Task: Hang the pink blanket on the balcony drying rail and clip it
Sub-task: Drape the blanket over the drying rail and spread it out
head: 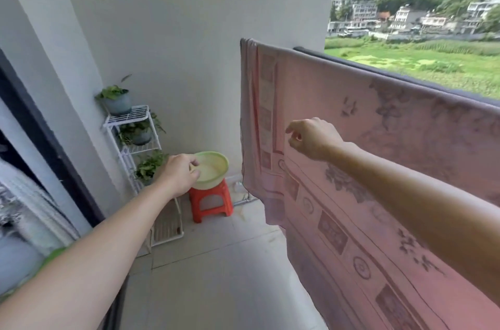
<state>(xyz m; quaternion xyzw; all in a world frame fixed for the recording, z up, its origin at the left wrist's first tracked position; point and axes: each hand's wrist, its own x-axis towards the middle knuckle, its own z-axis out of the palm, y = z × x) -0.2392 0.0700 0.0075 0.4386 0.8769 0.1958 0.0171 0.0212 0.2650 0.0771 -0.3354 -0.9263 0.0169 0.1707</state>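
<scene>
Pink blanket (392, 167) drapes over the dark rail (378, 70), its end past the rail's wall end, ready for clipping. Right hand (313, 139), fingers loosely curled and empty, hovers before it; left hand (178, 174) pinches something small, possibly a clip.

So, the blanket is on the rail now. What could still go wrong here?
No clip shows on the pink blanket, so wind might pull it off the rail. Its low corner hangs near the floor and may get dirty. The left hand, near the green basin on the red stool, could tip it.

One blanket (378, 167), one basin (213, 170), one stool (211, 201) (three potted plants (116, 98)).
</scene>
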